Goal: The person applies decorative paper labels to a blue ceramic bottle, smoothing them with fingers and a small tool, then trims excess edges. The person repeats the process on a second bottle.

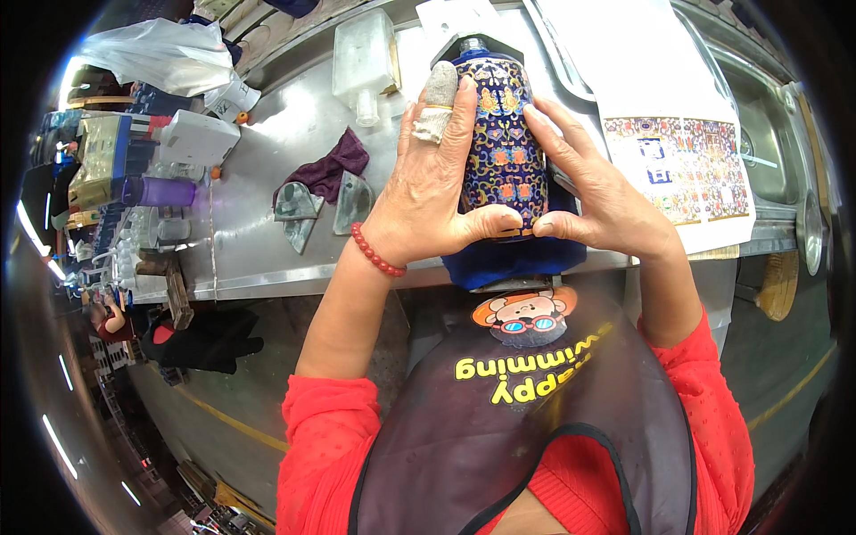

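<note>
The patterned blue bottle (pixel 506 147) is clamped between the fingers (pixel 459 116) of the left hand (pixel 430 187) and the right hand (pixel 602 183); left of them, a purple cloth (pixel 337 169) is crumpled on the tabletop (pixel 254 245).

At one o'clock, the bottle (pixel 505 147) is deep blue with gold scrolls and orange motifs; at two, the white sheet (pixel 687 165) bears multicoloured patterning; toward eleven, the cloth (pixel 343 165) is dark purple.

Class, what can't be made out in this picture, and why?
In the head view:
Underside of the bottle: hidden by the bottle itself.
Whatever the finger wrap on the left hand covers.
Upper part of the patterned sheet: lost to glare.
Distant person: too small, blurred.
</note>
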`<state>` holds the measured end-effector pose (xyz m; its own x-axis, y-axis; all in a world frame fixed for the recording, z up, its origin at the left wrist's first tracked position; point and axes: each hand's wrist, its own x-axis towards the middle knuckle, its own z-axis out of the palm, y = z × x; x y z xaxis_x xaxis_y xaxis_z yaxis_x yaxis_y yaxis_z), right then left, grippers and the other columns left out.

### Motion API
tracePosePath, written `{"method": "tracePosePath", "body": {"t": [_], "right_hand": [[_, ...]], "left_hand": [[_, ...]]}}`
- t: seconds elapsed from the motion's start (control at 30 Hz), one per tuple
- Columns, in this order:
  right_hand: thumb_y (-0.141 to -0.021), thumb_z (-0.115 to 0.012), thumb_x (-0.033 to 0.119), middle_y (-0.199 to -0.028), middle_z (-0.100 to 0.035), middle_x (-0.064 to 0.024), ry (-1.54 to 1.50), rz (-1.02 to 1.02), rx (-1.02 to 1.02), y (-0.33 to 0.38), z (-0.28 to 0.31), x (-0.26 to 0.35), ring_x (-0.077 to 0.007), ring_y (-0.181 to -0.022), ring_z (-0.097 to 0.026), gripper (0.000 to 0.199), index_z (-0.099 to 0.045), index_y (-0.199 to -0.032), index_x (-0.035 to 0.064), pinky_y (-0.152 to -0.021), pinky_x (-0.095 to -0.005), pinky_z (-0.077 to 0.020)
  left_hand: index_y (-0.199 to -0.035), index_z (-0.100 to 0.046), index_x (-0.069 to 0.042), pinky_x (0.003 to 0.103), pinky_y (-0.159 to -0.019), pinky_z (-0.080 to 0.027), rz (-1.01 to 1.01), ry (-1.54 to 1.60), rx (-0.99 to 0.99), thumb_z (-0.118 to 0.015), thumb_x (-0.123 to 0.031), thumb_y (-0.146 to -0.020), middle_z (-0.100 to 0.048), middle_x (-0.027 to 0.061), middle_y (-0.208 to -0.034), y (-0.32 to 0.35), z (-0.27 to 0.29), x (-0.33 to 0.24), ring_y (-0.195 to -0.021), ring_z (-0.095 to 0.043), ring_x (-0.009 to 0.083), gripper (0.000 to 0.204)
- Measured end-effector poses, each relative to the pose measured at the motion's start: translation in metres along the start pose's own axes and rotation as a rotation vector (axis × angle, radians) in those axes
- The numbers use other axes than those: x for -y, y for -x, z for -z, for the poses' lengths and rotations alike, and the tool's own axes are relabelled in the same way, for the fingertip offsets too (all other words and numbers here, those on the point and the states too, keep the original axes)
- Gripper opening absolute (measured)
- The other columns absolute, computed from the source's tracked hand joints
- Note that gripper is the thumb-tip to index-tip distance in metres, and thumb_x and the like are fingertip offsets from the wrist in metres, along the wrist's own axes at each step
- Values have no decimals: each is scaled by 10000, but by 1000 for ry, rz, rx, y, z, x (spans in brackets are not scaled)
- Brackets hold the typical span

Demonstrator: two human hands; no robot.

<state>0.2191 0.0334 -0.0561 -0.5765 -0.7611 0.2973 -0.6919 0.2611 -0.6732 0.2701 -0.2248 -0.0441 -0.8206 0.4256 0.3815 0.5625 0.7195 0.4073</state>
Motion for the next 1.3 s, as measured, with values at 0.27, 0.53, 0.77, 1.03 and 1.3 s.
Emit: {"method": "tracePosePath", "body": {"t": [0.27,0.53,0.77,1.03,1.3], "right_hand": [[-817,-816,480,-1640,-216,-258,-6,10,-3,-1,0,-1,-474,-1468,-341,1041,-271,-1623,110,-1166,-486,-385],[-809,-755,615,-1671,-159,-253,-79,-32,48,0,-1,-4,-439,-1537,-221,1119,-237,-1625,50,-1230,-497,-259],[-780,-772,627,-1669,-164,-254,-82,-47,39,1,-2,-4,-443,-1529,-239,1148,-247,-1621,48,-1224,-500,-273],[-824,-741,615,-1666,-188,-252,-82,-38,37,1,-2,-6,-432,-1530,-246,1101,-245,-1619,36,-1225,-485,-269],[-845,-722,615,-1673,-188,-238,-68,-39,20,1,-5,-5,-426,-1536,-237,1072,-243,-1625,56,-1226,-484,-269]], "left_hand": [[-1616,-122,47,570,-1239,-107,5,-81,39,-715,-764,-740,-263,326,-1609,2,0,-5,-1502,-200,523,1332],[-1636,-162,-15,588,-1231,-36,29,93,-62,-567,-774,-860,-165,323,-1653,13,-12,-3,-1544,-132,487,1159],[-1635,-151,-10,593,-1233,-31,72,12,9,-581,-779,-849,-174,316,-1647,14,-6,-12,-1545,-130,486,1181],[-1624,-178,16,542,-1246,-44,3,241,-92,-558,-695,-922,-184,305,-1657,17,-13,-4,-1548,-134,479,1069],[-1636,-148,-7,580,-1235,-15,66,128,-35,-572,-679,-921,-135,304,-1672,24,-17,-5,-1565,-120,448,1069]]}}
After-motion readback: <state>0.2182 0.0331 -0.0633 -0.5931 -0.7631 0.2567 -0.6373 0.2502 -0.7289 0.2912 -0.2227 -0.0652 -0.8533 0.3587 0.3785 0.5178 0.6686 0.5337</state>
